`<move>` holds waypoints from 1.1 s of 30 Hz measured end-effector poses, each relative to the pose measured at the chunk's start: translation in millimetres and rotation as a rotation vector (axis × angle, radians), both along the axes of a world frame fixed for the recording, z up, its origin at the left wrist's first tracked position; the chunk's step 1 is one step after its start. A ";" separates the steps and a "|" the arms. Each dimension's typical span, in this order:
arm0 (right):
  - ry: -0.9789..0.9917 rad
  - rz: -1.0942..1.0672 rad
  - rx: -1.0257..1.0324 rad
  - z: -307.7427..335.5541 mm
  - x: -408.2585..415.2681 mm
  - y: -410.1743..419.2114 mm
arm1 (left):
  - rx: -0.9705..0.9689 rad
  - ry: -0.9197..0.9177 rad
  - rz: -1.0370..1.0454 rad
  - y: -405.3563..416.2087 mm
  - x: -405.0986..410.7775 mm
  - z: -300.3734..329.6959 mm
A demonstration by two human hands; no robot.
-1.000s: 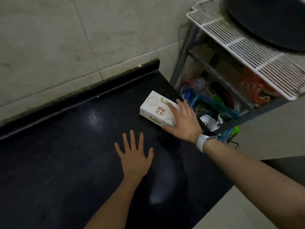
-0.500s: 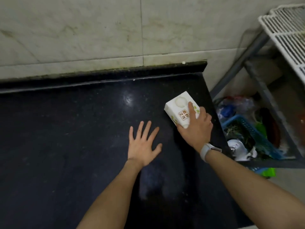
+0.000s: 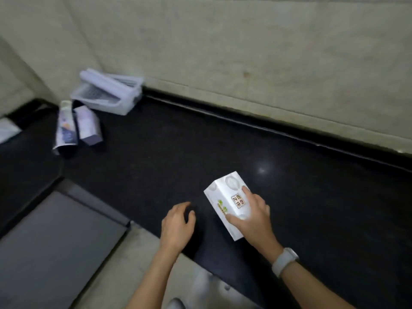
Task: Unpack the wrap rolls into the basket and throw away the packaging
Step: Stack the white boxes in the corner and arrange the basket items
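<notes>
My right hand (image 3: 252, 216) grips a white box (image 3: 225, 198) with green and brown print, held over the black counter (image 3: 312, 197) near its front edge. My left hand (image 3: 177, 225) hovers just left of the box, fingers curled, holding nothing. At the far left corner stands a translucent white basket (image 3: 124, 103) with a white roll (image 3: 104, 82) lying in it. In front of the basket lie two opened purple-and-white boxes (image 3: 75, 127).
A tiled wall (image 3: 245, 52) runs behind the counter. A grey flat surface (image 3: 51, 246) sits lower at the bottom left, with pale floor beside it. A watch is on my right wrist.
My view swung left, bringing the basket and opened boxes into sight and losing the wire rack. My right hand closed on the white box and drew it toward me. My left hand lifted and curled.
</notes>
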State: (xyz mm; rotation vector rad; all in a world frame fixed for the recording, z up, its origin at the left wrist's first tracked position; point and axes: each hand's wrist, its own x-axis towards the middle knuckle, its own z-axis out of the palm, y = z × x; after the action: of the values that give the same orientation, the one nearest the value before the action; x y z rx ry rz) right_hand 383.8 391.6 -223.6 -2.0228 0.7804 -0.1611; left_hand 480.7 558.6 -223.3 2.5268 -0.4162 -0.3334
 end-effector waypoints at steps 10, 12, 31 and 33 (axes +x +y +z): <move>0.053 0.622 -0.122 19.3 174.0 298.7 | 0.009 -0.089 0.444 356.2 87.0 32.7; 0.060 0.717 -0.139 25.3 196.9 350.5 | 0.005 -0.079 0.532 410.6 94.9 38.9; 0.037 0.785 -0.277 34.5 493.7 467.3 | -0.082 -0.086 0.582 519.0 357.2 29.1; 0.039 0.763 -0.292 33.6 559.3 465.3 | -0.083 -0.072 0.534 513.9 421.5 29.2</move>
State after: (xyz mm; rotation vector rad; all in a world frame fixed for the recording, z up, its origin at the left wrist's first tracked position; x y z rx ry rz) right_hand 943.1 856.9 -190.0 -2.4637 -0.0373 0.2170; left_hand 902.2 1072.5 -194.1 2.4560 0.2186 -0.0178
